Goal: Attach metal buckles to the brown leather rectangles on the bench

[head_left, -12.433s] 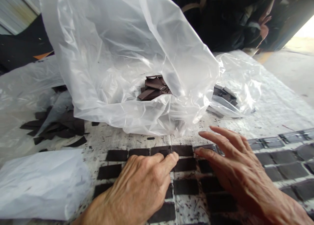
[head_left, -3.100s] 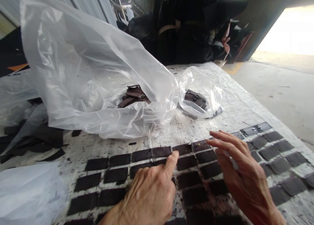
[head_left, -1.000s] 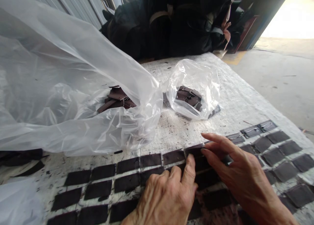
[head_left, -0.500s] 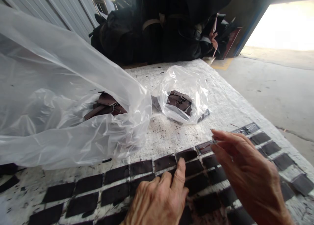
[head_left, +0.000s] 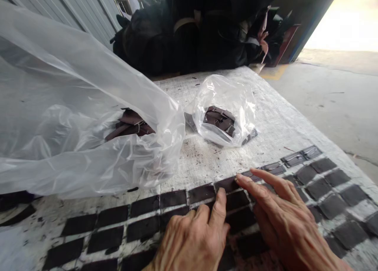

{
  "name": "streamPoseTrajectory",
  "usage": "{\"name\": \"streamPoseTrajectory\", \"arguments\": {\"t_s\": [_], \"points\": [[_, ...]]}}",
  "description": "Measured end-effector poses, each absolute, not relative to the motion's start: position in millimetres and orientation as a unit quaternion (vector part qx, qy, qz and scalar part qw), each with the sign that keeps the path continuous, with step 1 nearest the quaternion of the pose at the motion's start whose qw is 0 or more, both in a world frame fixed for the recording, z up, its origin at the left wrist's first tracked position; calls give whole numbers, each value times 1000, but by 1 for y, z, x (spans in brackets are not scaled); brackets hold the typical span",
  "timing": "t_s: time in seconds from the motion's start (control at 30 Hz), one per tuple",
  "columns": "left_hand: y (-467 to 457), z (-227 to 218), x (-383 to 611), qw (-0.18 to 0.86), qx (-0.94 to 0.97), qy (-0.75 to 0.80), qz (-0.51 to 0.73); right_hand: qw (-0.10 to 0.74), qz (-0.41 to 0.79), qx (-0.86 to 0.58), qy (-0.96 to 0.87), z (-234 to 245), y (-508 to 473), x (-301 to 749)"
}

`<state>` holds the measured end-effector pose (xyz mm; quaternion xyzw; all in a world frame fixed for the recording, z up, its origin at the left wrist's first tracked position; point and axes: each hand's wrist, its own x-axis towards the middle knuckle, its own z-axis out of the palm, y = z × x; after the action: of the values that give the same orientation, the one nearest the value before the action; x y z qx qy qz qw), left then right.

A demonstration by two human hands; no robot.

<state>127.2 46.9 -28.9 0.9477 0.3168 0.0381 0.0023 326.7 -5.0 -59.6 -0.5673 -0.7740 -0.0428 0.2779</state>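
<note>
Dark rectangular pieces of sheet material [head_left: 173, 199] lie in rows across the pale cloth-covered table. My left hand [head_left: 193, 233] rests over the rows, its index finger stretched out with the tip on a dark piece [head_left: 228, 184] in the far row. My right hand [head_left: 285, 208] is just right of it. Its fingertips touch the right end of that same piece and the neighbouring one, fingers spread with nothing visible between them. Farther right in that row, some pieces [head_left: 293, 158] carry thin pale streaks. My right palm hides several pieces.
A large clear plastic bag [head_left: 141, 156] with brown strips [head_left: 131, 123] covers the left. A smaller clear bag [head_left: 245, 101] holding brown pieces [head_left: 220, 119] stands mid-table. Dark bundles [head_left: 183, 42] are behind the table; concrete floor [head_left: 327, 93] is at the right.
My right hand has moved left, from a pinch above the far row to touching the pieces beside my left index finger. Its fingers have spread. The left hand stays nearly in place.
</note>
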Motion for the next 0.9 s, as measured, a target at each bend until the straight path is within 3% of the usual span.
{"name": "streamPoseTrajectory", "arguments": {"t_s": [0.67, 0.9], "points": [[50, -28, 123, -8, 961, 271, 58, 316, -41, -607, -728, -72, -5, 321], [52, -31, 126, -19, 961, 267, 64, 388, -45, -618, -683, -62, -1, 323]]}}
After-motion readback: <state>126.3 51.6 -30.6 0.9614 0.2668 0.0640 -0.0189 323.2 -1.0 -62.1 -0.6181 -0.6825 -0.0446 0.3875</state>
